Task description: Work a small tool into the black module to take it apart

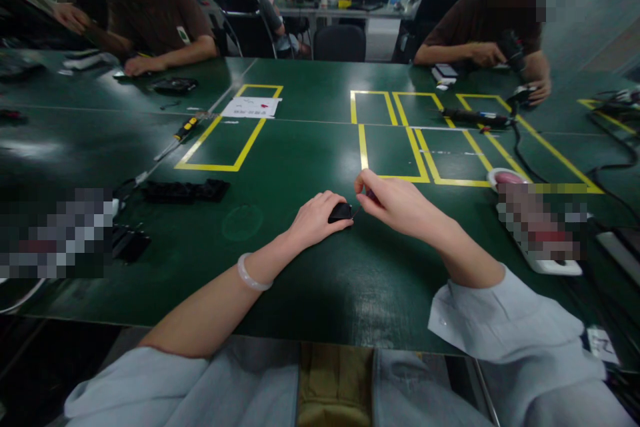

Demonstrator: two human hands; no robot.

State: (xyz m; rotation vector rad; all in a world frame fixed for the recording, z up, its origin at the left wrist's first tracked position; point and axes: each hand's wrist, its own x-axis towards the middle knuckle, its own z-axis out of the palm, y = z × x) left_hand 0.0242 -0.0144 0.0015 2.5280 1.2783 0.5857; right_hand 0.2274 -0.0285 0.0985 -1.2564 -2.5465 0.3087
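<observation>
My left hand (317, 217) lies curled over a small black part (341, 212) on the green table (310, 280), gripping it from the left. A pale bangle sits on that wrist. My right hand (393, 203) is just to the right of the part, thumb and forefinger pinched on something thin and dark that I cannot make out, its tip close to the part.
Black parts (186, 191) lie at left, a yellow-handled screwdriver (181, 133) and a white paper (251, 107) beyond. Yellow tape rectangles (390, 147) mark the table. A pink-topped object (507, 178) and cables lie at right. Other people sit along the far side.
</observation>
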